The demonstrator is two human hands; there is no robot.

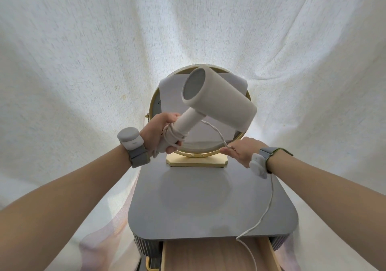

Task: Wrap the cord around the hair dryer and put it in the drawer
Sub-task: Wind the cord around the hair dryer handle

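Note:
A cream hair dryer (pixel 219 99) is held up in the air above the grey table, its barrel tilted up to the left. My left hand (pixel 158 130) grips the lower end of its handle, where several turns of the white cord (pixel 269 204) are wound. From the handle the cord runs right to my right hand (pixel 242 150), which pinches it, then hangs down across the table top and into the open wooden drawer (pixel 208 256) at the bottom of the view.
The grey table (pixel 198 208) with rounded corners stands below my hands. A round gold-framed mirror (pixel 198 153) on a gold base stands at its far end, behind the dryer. White fabric hangs all around.

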